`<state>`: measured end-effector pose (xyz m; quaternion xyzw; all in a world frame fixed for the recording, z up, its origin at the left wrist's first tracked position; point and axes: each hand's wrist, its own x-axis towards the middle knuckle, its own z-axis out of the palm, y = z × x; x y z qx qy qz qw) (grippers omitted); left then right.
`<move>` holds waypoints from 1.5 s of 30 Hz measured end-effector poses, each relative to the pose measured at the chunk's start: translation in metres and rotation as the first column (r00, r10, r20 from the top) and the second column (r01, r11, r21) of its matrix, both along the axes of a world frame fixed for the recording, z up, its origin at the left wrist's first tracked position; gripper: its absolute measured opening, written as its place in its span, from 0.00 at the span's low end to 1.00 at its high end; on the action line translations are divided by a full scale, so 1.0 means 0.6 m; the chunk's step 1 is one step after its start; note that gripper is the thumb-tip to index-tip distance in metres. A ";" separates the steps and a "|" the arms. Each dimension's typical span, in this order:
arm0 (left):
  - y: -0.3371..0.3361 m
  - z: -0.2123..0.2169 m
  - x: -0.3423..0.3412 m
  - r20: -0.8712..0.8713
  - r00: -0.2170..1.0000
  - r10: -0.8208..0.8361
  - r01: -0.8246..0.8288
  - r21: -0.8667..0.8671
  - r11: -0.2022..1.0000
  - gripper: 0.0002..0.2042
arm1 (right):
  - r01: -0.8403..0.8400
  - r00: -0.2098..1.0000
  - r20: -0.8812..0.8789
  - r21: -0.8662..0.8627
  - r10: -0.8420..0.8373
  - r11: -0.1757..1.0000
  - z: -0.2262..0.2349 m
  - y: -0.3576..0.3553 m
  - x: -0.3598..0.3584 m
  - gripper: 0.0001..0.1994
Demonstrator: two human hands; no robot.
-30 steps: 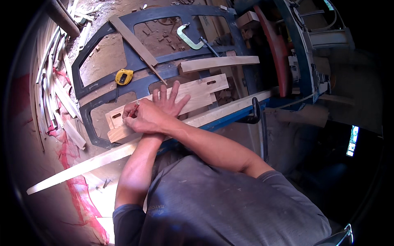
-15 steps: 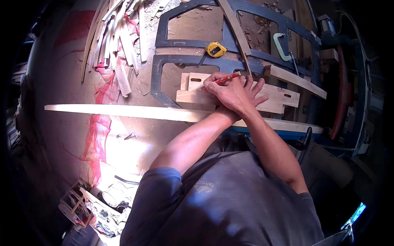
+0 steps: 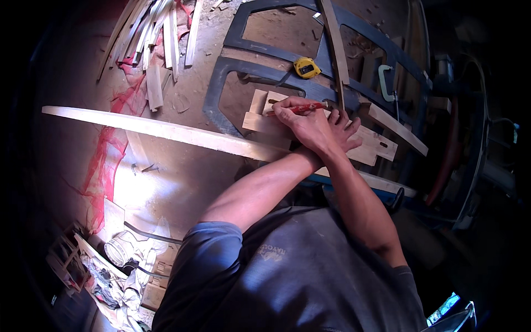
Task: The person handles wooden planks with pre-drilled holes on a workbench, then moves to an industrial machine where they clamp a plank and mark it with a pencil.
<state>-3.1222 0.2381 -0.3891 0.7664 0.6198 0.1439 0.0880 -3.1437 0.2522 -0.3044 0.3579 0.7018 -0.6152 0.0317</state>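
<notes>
My forearms cross, the right one lying over the left. My right hand [image 3: 305, 123] is closed around a red pencil [image 3: 310, 107], its point down near the left end of a pale wooden piece. Beyond it, my left hand [image 3: 345, 134] rests with fingers spread over the wood, its palm partly hidden under my right wrist. The pale wooden piece [image 3: 257, 123] looks like stacked or stepped boards, with an oval slot near each end. A long pale wooden strip [image 3: 166, 130] passes beneath my forearms, closer to my body.
A blue-grey metal frame [image 3: 214, 99] supports the work. On it lie a yellow tape measure [image 3: 306, 68], a pale green clamp [image 3: 383, 83] and loose wooden slats [image 3: 398, 129]. Thin offcuts [image 3: 174, 39] and red netting [image 3: 99, 166] cover floor at left; a clear jar [image 3: 115, 252] stands lower left.
The whole view has turned, so the long strip slants more and the frame sits further right. Both hands stay on the wood, the pencil still gripped and lying flatter in the picture.
</notes>
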 end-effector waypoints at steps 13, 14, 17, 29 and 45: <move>-0.001 -0.017 0.007 0.062 0.997 0.039 -0.043 0.054 0.998 0.17 | -0.046 0.999 -0.023 0.008 0.046 0.999 -0.001 -0.001 0.001 0.10; -0.001 -0.016 0.007 0.070 0.997 0.041 -0.045 0.059 0.997 0.17 | -0.021 0.999 -0.025 0.003 0.021 1.000 -0.001 -0.002 0.001 0.10; -0.001 -0.012 0.005 0.058 0.998 0.030 -0.032 0.040 0.999 0.17 | -0.033 0.999 -0.004 0.006 0.033 0.999 -0.002 0.000 0.001 0.09; 0.003 -0.023 0.014 -0.008 0.999 0.048 -0.048 0.063 0.997 0.16 | -0.125 0.992 0.009 0.023 0.124 0.992 -0.003 0.004 0.003 0.09; 0.005 -0.062 0.031 -0.011 0.985 0.175 -0.175 0.002 0.985 0.26 | 0.016 1.000 -0.018 0.450 -0.009 0.893 0.005 -0.002 0.055 0.12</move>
